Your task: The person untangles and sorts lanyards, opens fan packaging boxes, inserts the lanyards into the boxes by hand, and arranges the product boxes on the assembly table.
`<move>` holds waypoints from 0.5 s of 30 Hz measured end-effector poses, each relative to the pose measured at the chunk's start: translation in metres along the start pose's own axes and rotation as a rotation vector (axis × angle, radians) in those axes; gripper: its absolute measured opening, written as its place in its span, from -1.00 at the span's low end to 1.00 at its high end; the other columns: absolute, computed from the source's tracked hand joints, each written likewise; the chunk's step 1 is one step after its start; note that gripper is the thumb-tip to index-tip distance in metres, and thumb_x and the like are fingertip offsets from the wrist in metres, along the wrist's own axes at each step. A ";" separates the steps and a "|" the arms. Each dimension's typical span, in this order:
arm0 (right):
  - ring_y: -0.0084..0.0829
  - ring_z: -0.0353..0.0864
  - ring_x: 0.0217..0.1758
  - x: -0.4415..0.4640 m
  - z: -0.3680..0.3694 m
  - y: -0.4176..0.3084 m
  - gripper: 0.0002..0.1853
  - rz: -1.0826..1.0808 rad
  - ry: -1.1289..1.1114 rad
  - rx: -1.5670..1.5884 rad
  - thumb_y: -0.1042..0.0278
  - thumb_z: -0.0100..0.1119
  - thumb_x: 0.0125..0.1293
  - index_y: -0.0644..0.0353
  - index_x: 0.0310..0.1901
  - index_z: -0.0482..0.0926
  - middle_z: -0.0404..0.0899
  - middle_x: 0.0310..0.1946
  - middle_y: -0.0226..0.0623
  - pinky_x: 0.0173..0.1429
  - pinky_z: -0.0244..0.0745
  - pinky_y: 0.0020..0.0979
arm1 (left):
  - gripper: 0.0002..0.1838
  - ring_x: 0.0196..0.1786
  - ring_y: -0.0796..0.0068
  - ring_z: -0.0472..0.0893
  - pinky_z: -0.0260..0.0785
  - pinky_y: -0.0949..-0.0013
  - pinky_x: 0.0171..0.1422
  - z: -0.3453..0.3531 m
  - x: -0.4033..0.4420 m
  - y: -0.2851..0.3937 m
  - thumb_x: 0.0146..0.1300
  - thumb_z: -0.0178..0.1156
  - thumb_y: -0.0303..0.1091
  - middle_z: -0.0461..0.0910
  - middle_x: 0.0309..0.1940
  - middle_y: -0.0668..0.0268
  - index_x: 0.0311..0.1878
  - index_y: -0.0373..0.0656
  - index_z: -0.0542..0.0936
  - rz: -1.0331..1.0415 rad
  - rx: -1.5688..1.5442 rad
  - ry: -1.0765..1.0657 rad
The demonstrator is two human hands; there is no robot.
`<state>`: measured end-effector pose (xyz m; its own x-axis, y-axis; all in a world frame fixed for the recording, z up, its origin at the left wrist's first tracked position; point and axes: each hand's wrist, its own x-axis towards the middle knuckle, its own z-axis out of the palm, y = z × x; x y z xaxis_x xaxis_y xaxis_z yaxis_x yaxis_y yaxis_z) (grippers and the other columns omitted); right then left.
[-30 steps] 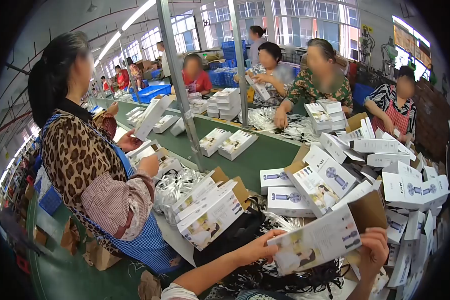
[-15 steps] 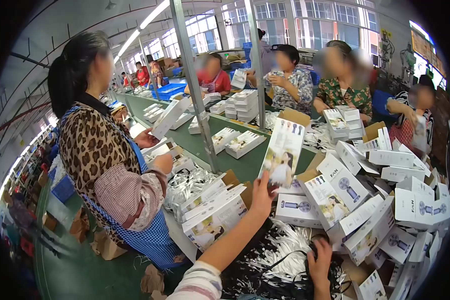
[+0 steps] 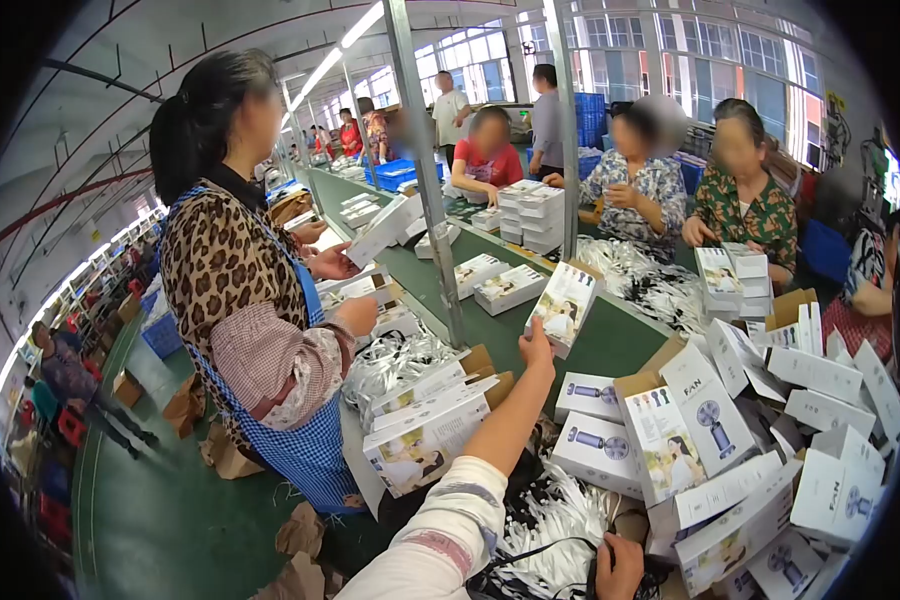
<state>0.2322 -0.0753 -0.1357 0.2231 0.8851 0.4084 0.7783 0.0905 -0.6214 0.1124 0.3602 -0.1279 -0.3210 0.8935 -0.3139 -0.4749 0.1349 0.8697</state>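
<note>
My left hand [image 3: 537, 345] is stretched forward over the green belt, closed round the lower end of a white printed box [image 3: 564, 308]. The box is tilted and shows a photo of a person. Low in the view, my right hand [image 3: 620, 568] rests at the right side of a pile of white cables [image 3: 558, 525] with a black strand beside its fingertips. Its fingers are bent, and what they hold, if anything, is too small to make out. Just right of the pile stands an open fan box [image 3: 715, 420].
Many white boxes [image 3: 838, 490] are heaped at the right. Two boxes [image 3: 510, 288] lie on the green belt [image 3: 620, 340] by a metal post [image 3: 428, 190]. A co-worker in a leopard-print top [image 3: 232, 255] stands at the left; others sit across the belt.
My left hand has carried the box away from me, over the belt. My right hand let go of the box and moved down to the cables. The view has turned left.
</note>
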 end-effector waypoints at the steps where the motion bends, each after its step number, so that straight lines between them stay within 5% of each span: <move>1: -0.04 0.52 -0.08 0.002 0.001 0.002 -0.76 -0.001 -0.002 0.000 0.34 0.07 0.28 0.28 -0.12 0.59 0.59 -0.15 -0.03 0.05 0.39 -0.18 | -0.26 -0.57 0.50 0.47 0.25 0.47 -0.63 0.001 0.011 -0.003 0.07 0.23 0.23 0.51 -0.41 0.25 0.01 -0.28 0.37 0.000 -0.001 0.002; 4: -0.03 0.52 -0.10 0.001 -0.001 0.004 -0.78 0.002 0.016 0.025 0.39 0.10 0.25 0.27 -0.12 0.59 0.59 -0.18 -0.04 0.04 0.39 -0.16 | -0.25 -0.43 0.34 0.59 0.39 0.34 -0.55 0.003 0.030 -0.019 0.08 0.20 0.26 0.57 -0.26 0.08 -0.06 -0.37 0.44 -0.022 0.106 0.113; 7: -0.03 0.52 -0.10 0.004 -0.002 0.005 -0.80 0.021 0.037 0.074 0.40 0.11 0.24 0.26 -0.14 0.60 0.59 -0.18 -0.04 0.04 0.40 -0.17 | -0.27 -0.61 0.35 0.54 0.34 0.35 -0.59 0.004 0.042 -0.028 0.10 0.13 0.30 0.57 -0.53 0.16 -0.33 -0.40 0.59 -0.049 0.229 0.136; 10: -0.04 0.53 -0.10 0.004 -0.001 0.009 -0.80 0.018 0.045 0.058 0.40 0.11 0.24 0.26 -0.15 0.60 0.59 -0.18 -0.04 0.04 0.40 -0.18 | -0.23 -0.67 0.33 0.52 0.33 0.34 -0.63 -0.001 0.059 -0.041 0.12 0.10 0.31 0.57 -0.57 0.16 -0.29 -0.46 0.59 -0.099 0.346 0.121; 12: -0.04 0.53 -0.10 0.005 -0.001 0.010 -0.80 0.029 0.050 0.059 0.40 0.11 0.24 0.25 -0.15 0.60 0.59 -0.18 -0.04 0.04 0.41 -0.18 | -0.16 -0.37 0.26 0.61 0.46 0.29 -0.40 -0.004 0.064 -0.045 0.15 0.08 0.26 0.56 -0.21 -0.05 -0.03 -0.58 0.44 -0.189 0.341 0.085; 13: -0.04 0.53 -0.10 0.004 -0.001 0.010 -0.80 0.036 0.050 0.061 0.40 0.11 0.24 0.25 -0.15 0.60 0.59 -0.18 -0.05 0.05 0.41 -0.18 | -0.16 -0.37 0.26 0.61 0.46 0.29 -0.40 0.001 0.062 -0.048 0.15 0.08 0.26 0.56 -0.21 -0.05 -0.03 -0.58 0.44 -0.192 0.345 0.084; 15: -0.05 0.53 -0.10 0.004 0.000 0.012 -0.80 0.040 0.050 0.057 0.40 0.11 0.24 0.26 -0.15 0.60 0.59 -0.19 -0.04 0.04 0.41 -0.18 | -0.03 0.17 0.11 0.42 0.42 0.23 0.05 0.012 0.055 -0.048 0.18 0.09 0.15 0.13 0.27 -0.18 0.26 -0.64 0.05 0.033 0.594 0.456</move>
<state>0.2424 -0.0711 -0.1411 0.2832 0.8647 0.4148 0.7339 0.0831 -0.6742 0.1274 0.4087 -0.1819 -0.6963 0.6528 -0.2982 0.0221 0.4348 0.9003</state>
